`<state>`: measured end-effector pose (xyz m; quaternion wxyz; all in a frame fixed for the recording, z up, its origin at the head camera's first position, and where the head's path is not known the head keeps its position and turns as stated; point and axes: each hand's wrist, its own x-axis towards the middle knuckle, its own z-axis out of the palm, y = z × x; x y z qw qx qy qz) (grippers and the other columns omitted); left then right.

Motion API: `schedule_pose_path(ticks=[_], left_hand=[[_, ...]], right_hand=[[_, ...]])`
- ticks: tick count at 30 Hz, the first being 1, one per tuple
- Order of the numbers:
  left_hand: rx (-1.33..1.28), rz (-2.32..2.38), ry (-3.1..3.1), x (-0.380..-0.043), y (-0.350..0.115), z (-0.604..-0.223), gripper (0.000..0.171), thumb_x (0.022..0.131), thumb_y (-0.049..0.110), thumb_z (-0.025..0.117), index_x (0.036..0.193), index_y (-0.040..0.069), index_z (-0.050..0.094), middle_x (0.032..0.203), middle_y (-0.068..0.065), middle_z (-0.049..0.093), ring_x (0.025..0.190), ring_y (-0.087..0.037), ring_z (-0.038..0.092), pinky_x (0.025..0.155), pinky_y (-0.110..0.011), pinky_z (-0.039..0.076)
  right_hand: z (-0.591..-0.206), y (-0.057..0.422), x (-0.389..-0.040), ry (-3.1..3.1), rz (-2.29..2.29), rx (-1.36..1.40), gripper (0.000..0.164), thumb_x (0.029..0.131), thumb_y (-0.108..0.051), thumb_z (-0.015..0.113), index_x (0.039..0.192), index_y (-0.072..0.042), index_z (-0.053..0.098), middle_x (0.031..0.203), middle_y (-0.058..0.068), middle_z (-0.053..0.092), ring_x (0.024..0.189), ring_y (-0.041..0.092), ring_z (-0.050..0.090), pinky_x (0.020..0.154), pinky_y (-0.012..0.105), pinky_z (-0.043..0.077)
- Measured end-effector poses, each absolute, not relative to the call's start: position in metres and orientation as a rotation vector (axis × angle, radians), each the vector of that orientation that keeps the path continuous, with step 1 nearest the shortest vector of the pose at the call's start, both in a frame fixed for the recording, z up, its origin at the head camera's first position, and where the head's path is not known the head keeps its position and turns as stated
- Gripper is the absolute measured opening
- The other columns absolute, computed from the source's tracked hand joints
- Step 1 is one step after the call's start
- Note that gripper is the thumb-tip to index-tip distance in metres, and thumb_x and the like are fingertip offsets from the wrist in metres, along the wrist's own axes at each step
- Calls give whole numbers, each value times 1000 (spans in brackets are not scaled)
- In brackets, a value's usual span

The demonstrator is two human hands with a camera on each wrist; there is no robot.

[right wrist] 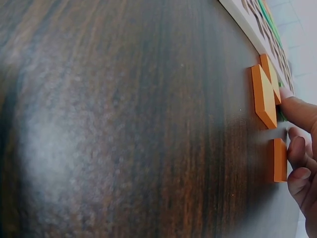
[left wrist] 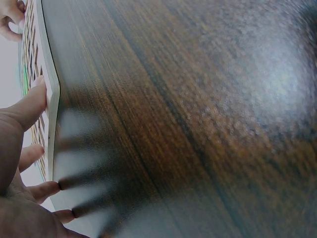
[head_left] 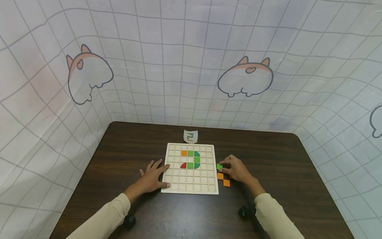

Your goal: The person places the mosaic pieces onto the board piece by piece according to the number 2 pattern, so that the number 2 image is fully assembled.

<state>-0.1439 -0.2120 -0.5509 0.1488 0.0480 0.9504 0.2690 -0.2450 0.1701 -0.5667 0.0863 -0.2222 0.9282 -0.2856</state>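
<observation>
In the head view I see a person at a dark wooden table (head_left: 185,215), both arms reaching forward. The left hand (head_left: 151,178) lies spread wide at the left edge of a pale grid board (head_left: 194,182), thumb and forefinger on it. The right hand (head_left: 237,170) pinches a green tile (head_left: 219,166) between thumb and finger, just beside the board's right edge; I can't tell whether the tile is lifted. Nearer the person lie orange tiles (head_left: 226,183). On the grid, orange, green and red pieces (head_left: 190,165) form a curved shape, and a small printed card (head_left: 190,136) lies beyond the far edge.

In the left wrist view, the left thumb rests on the board's rim while other fingertips (left wrist: 47,189) touch the table.

In the right wrist view, three orange tiles lie close by the right hand, and a sliver of green shows at its thumb, mostly hidden.
</observation>
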Motion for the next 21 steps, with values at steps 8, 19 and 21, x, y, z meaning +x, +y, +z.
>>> schedule_pose_path(ticks=[8, 19, 21], left_hand=[[136, 773, 2727, -144, -212, -552, 82, 81, 44, 83, 152, 22, 47, 164, -17, 26, 151, -51, 12, 101, -88, 7], [129, 767, 2733, -145, -212, -554, 83, 81, 45, 82, 152, 22, 46, 164, -17, 26, 151, -51, 12, 101, -87, 7], [131, 769, 2731, -145, -212, -554, 83, 81, 45, 82, 152, 22, 46, 164, -17, 26, 151, -51, 12, 101, -87, 7]], right_hand=[[-569, 169, -246, 2767, -846, -679, 29, 92, -25, 75, 117, -11, 73, 115, 8, 65, 88, 17, 58, 80, 37, 50], [-567, 166, -245, 2719, -1016, -659, 26, 94, -20, 72, 119, -11, 68, 98, 4, 67, 52, 9, 41, 48, 22, 35], [-567, 165, -246, 2715, -1026, -656, 26, 94, -19, 73, 118, -11, 68, 94, 2, 65, 51, 8, 41, 48, 22, 34]])
